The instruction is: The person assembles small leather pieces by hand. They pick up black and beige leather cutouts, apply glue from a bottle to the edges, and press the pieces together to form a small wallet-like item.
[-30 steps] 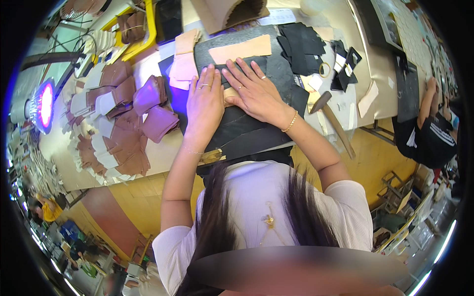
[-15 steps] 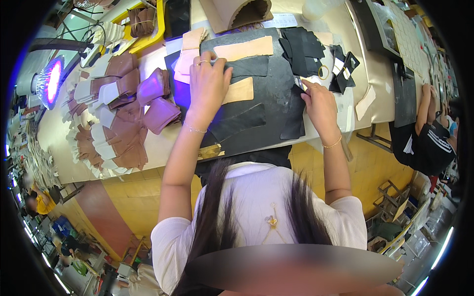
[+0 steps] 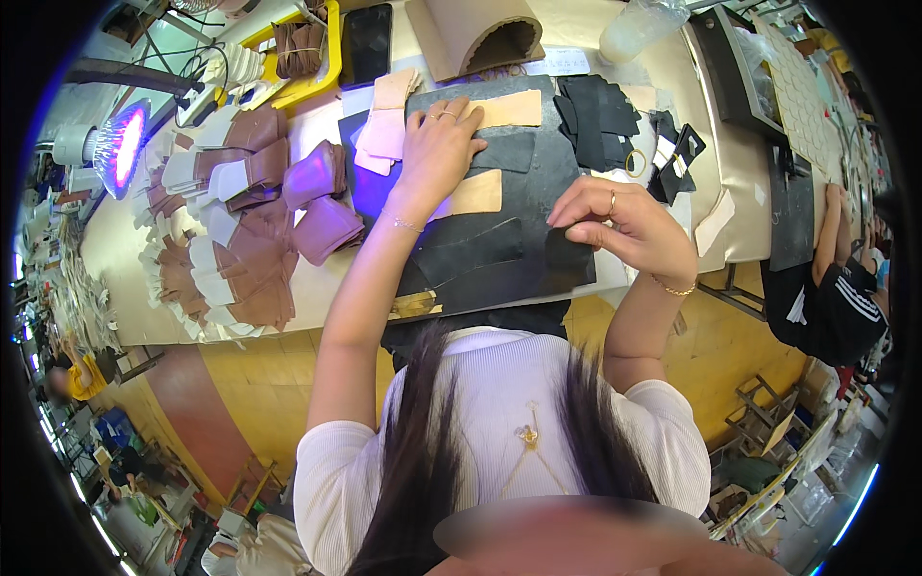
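My left hand (image 3: 444, 144) lies over the left end of a tan leather strip (image 3: 509, 109) on a dark board (image 3: 382, 204). Its fingers are stretched out, pressing lightly down. Below it lie a short tan leather piece (image 3: 477, 191) and two black leather pieces, one at mid-board (image 3: 506, 154) and a longer one (image 3: 471, 252) nearer me. My right hand (image 3: 629, 223) pinches the top edge of another black leather piece (image 3: 570, 259) between thumb and fingers, at the board's right side. Its palm side is partly hidden.
Stacks of brown leather pieces (image 3: 264, 230) spread at left, beside a lit lamp (image 3: 123, 149). Behind the board are a yellow tray (image 3: 331, 58), a phone (image 3: 367, 46) and a curved brown form (image 3: 471, 38). Black leather pieces (image 3: 597, 115) lie at right. Another person's arm (image 3: 828, 226) shows far right.
My right hand has come nearer to me, pinching the black piece's top edge. My left hand has shifted slightly rightward along the tan strip, fingers flatter. The whole view has shifted a little.
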{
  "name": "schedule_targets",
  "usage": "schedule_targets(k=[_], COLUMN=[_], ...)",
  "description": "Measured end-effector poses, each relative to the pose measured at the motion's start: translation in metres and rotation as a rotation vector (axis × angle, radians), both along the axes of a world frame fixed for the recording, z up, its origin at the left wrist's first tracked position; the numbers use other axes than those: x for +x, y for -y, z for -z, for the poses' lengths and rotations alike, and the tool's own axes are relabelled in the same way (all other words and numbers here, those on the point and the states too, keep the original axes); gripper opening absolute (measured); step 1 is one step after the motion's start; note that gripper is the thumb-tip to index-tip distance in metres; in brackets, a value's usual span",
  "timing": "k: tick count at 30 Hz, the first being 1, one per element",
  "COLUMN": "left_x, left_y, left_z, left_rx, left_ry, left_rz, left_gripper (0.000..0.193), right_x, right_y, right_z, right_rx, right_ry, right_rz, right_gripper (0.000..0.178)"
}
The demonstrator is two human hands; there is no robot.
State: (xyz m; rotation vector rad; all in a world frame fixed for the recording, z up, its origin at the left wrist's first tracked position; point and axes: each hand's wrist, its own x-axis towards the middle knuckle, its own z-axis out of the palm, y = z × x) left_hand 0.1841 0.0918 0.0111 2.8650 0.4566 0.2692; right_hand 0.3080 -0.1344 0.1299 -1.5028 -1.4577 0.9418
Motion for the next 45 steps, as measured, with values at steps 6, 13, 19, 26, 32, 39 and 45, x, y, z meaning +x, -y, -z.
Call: schedule_targets(k=[6, 13, 19, 26, 32, 39, 45], left_x=[-0.001, 0.002, 0.004, -0.018, -0.060, -0.049, -0.025], left_y=[-0.007, 0.000, -0.006, 0.009, 0.021, -0.006, -0.031], left_z=[-0.004, -0.007, -0.004, -0.025, -0.032, -0.022, -0.021], left_rx=[-0.019, 0.007, -0.029, -1.183, -1.869, -1.547, -1.344], left_ry=[-0.022, 0.085, 0.157, 0.338, 0.171, 0.291, 0.223], left_rz=[-0.003, -0.061, -0.103, 0.083, -0.166, -0.449, -0.514], left_gripper=[0.054, 0.043, 0.034, 0.042, 0.023, 0.016, 0.020], right_x=[0.001, -0.003, -0.007, -0.011, -0.009, 0.005, 0.034], right_y=[0.005, 0.011, 0.012, 0.009, -0.005, -0.039, -0.076], right_z=[-0.002, -0.008, -0.009, -0.001, 0.036, 0.085, 0.102], right_rx=[-0.106, -0.101, -0.071, 0.054, 0.083, -0.135, -0.270], right_ry=[-0.031, -0.163, -0.214, -0.364, -0.566, -0.515, -0.350], right_rz=[0.172, 0.383, 0.434, 0.399, 0.674, 0.833, 0.850], right_gripper=[0.010, 0.008, 0.009, 0.014, 0.013, 0.017, 0.019])
